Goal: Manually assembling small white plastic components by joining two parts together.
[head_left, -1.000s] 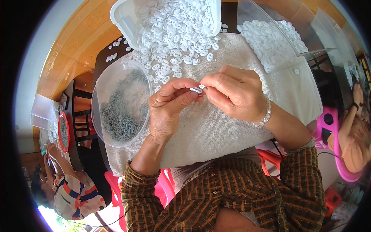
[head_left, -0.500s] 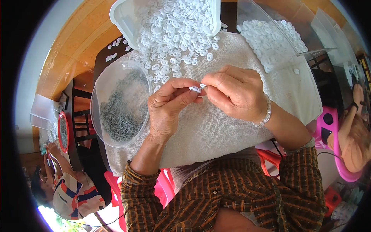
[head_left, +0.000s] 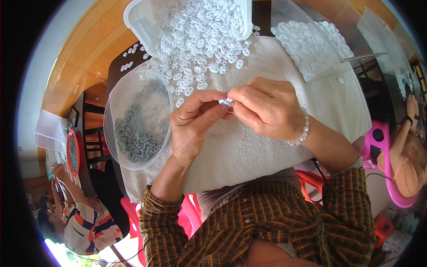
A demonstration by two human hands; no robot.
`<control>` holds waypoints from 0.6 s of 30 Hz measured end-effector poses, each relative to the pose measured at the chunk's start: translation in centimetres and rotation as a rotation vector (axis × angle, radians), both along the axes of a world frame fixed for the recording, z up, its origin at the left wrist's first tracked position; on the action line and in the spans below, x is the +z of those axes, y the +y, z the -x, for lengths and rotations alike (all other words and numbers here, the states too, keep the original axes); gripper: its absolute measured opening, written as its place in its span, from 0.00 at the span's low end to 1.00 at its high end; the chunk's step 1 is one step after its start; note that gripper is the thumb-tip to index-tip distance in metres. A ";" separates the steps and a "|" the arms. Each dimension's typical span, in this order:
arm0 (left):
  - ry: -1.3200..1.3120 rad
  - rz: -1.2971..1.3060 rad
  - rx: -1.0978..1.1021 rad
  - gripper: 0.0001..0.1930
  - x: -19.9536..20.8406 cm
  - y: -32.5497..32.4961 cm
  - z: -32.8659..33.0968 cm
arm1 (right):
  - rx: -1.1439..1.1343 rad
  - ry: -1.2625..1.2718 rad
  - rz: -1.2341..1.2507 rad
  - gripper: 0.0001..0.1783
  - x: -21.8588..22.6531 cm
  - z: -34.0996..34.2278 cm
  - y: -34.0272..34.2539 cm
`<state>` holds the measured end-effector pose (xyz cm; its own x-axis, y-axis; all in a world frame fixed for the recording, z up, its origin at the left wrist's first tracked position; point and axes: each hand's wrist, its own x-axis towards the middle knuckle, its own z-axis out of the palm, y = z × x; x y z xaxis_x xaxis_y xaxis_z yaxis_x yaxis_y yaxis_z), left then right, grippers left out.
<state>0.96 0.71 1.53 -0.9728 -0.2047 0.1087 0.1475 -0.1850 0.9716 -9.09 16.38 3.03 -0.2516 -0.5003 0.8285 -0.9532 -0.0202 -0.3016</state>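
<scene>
My left hand pinches a small white oval plastic piece with holes between thumb and forefinger. Against its right end press the thumb and forefinger of my right hand; the tiny pale part in that pinch is mostly covered by the fingertips. Beyond my hands, many loose white pieces spill from a tipped white tub onto a beige towel. Left of my left hand stands a round clear tub holding a heap of small grey screws.
At the far right a clear box holds more white pieces. Several pieces lie on the dark table edge. One person works at the left beside a red-rimmed bowl; another sits at the right by a pink chair.
My right fingertips have moved slightly left, closer to my left fingers, and now press against the white piece. My left hand has hardly moved.
</scene>
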 end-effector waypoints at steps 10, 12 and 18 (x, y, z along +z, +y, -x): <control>-0.041 -0.014 0.067 0.11 0.4 0.4 0.0 | 0.072 -0.249 -0.076 0.09 0.0 0.1 -0.1; -0.036 -0.020 0.073 0.11 0.4 0.3 -0.1 | 0.080 -0.272 -0.078 0.10 0.1 0.0 -0.1; -0.064 -0.075 0.051 0.10 0.5 0.1 0.0 | 0.097 -0.287 -0.120 0.11 0.0 0.1 -0.1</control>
<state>0.97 0.85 2.03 -0.9653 -0.2594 0.0296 0.0970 -0.2511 0.9631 -9.23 16.28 3.05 -0.4124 -0.6232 0.6644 -0.8245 -0.0548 -0.5632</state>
